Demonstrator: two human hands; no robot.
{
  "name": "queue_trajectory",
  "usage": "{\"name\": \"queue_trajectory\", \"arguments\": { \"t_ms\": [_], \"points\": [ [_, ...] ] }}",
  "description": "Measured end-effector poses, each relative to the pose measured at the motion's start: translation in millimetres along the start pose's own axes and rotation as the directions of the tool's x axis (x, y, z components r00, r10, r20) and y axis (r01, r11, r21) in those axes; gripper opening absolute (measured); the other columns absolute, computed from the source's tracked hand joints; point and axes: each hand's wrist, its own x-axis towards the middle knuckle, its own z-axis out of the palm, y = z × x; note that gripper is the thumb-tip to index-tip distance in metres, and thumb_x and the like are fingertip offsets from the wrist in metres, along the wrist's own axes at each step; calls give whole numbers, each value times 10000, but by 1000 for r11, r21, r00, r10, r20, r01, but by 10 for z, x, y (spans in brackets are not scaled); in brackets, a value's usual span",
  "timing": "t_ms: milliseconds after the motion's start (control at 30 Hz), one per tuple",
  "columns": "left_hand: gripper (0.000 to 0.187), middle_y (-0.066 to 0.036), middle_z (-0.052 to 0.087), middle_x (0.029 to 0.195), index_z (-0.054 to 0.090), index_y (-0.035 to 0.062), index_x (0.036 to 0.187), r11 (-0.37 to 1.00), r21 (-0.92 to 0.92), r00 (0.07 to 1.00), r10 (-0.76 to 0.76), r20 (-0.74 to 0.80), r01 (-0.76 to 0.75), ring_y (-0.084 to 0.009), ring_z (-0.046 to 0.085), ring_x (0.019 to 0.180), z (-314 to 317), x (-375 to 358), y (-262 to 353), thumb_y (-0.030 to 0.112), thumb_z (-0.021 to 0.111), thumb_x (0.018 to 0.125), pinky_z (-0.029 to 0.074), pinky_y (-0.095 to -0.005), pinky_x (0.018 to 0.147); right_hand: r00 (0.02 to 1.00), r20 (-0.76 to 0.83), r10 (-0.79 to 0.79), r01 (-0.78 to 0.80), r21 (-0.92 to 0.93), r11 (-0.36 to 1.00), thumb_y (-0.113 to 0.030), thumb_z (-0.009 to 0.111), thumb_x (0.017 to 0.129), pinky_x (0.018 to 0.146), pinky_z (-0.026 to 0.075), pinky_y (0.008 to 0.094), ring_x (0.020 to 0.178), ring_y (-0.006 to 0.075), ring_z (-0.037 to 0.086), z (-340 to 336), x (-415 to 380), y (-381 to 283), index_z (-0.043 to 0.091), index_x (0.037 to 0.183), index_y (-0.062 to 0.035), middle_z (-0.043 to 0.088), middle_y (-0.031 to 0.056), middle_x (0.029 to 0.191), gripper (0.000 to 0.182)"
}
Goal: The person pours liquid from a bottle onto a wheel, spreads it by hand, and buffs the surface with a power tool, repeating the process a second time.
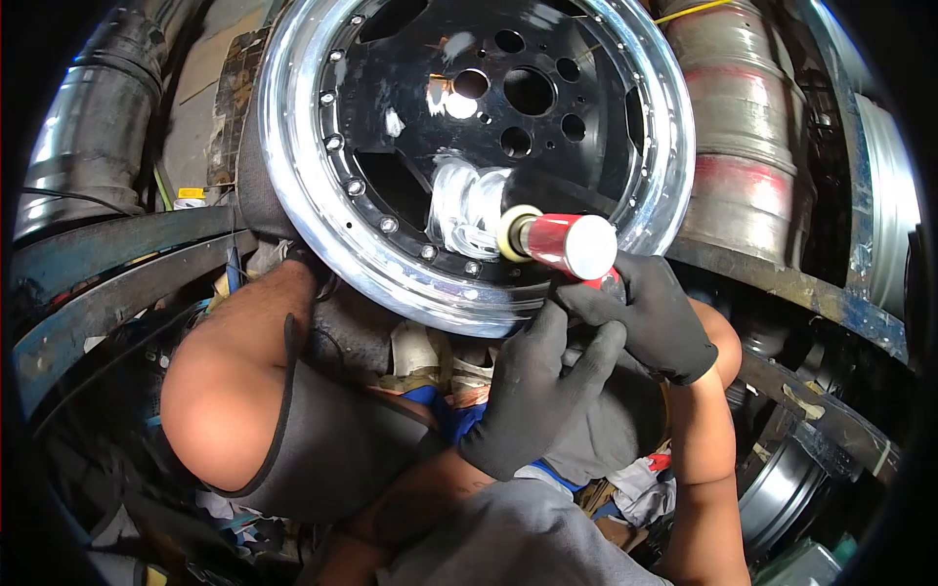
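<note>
A red polisher (555,241) with a white end cap and a pale yellow pad (512,232) rests against the black face of a wheel rim (410,117). White smears of polish (467,207) lie on that face, right beside the pad. My right hand (650,317), in a dark grey glove, is wrapped round the polisher's lower part. Just below and to the left, my gloved left hand (547,386) reaches up to the same tool, its fingertips meeting the right hand's fingers. Part of the grip is hidden behind the gloves. The rim has a shiny chrome lip with bolts around it.
My knees flank the wheel; a dark pad (332,420) covers part of the left leg. Stacked metal rims (738,127) stand to the right, another metal rim stack (93,127) to the left. Blue metal bars (127,244) run along the left side. Rags and scraps lie below.
</note>
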Motion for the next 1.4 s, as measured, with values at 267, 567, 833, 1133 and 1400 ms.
{"name": "queue_trajectory", "arguments": {
  "t_ms": [267, 567, 833, 1133, 1400],
  "points": [
    [311, -163, 723, 975, 596, 15, 1184, 999, 15, 999, 45, -27, -45, -280, 744, 883, -8, 84, 39, 262, 674, 1012, 555, -390, 757, 998, -44, 47, -47, 1, 999, -320, 773, 928, 734, 532, 377, 765, 209, 680, 3, 39, -91, 725, 1093, 19, 737, 166, 860, 380],
    [307, -162, 714, 983, 588, 1, 1164, 999, -44, 1000, 19, -6, -19, -254, 724, 884, 13, 127, 26, 261, 663, 1018, 543, -388, 780, 996, -45, 78, -76, 31, 997, -311, 784, 913, 719, 533, 370, 747, 205, 694, -30, 81, -117, 736, 1100, -3, 743, 157, 856, 364],
    [244, -117, 708, 958, 601, 14, 1159, 992, -100, 997, -78, 16, 79, -197, 704, 859, 9, 90, -23, 198, 666, 1013, 539, -345, 768, 997, -72, 29, -25, 64, 998, -340, 788, 905, 704, 534, 398, 721, 263, 695, 22, 51, -48, 736, 1074, -3, 730, 173, 827, 382],
    [199, -45, 668, 991, 604, 32, 1175, 944, -263, 979, -185, 83, 200, -89, 647, 839, 4, -22, -25, 154, 629, 1020, 537, -280, 742, 995, -40, -86, 82, -90, 993, -319, 793, 889, 705, 541, 391, 737, 294, 720, 52, -28, -38, 725, 1104, -6, 727, 189, 844, 386],
    [262, -92, 645, 1123, 572, -3, 1239, 920, -272, 958, -252, 138, 281, -130, 667, 928, -25, -42, -31, 155, 581, 1031, 582, -294, 820, 998, -35, -44, 39, -136, 990, -311, 792, 878, 696, 544, 399, 748, 325, 731, 30, -53, -114, 726, 1071, -16, 725, 190, 820, 358]
  ]
}}
